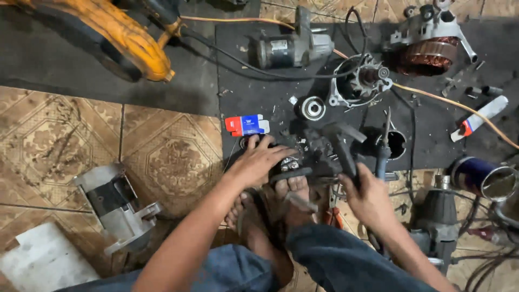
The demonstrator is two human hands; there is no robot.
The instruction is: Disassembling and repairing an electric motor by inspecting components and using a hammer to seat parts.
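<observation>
**Both hands on the dark motor part, floor level**

We see the left hand (258, 161) pressed flat on a dark metal assembly (303, 157), fingers spread over its top, steadying it against the feet (292, 197). Right hand (367, 197) is clenched around a black-handled tool (341, 148) laid across the same part. The assembly sits at the near edge of the black mat (254, 92). Nearby: red-and-blue box (247, 125), bearing (312, 107), starter motor (292, 50).

Matt black rubber mat (259, 97); shiny metal bearing (312, 107); glossy patterned tiles (173, 162).
</observation>
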